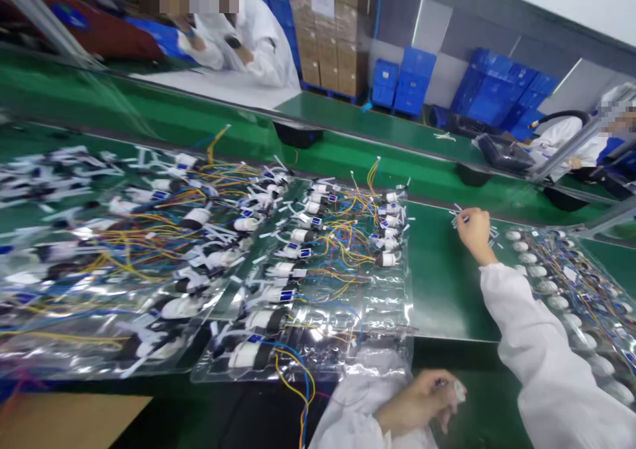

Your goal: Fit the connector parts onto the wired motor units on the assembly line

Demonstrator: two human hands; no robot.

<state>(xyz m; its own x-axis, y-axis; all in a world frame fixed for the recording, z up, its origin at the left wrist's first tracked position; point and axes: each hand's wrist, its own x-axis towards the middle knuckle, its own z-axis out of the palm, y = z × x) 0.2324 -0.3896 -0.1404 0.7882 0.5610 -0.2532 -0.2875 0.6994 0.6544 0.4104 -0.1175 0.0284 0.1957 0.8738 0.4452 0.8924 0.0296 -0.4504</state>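
Note:
My left hand (422, 399), low in the view near the bench's front edge, is closed around a small whitish round part (459, 391); its end sticks out past the fingers. My right hand (476, 232) reaches far across the green bench. Its fingers are curled together over a small scatter of thin white strips (493, 237); what sits between the fingertips, if anything, is hidden. Left of it lies a clear plastic tray (387, 303) with rows of white-and-black cylindrical parts (299, 235) trailing yellow, blue and red wires.
Another clear tray (579, 263) of wired white parts lies at the right. More wired parts (196, 217) and a blurred heap of white pieces (50, 177) cover the left. A green ledge (348, 151) with metal posts runs behind; people in white coats (268, 38) sit beyond.

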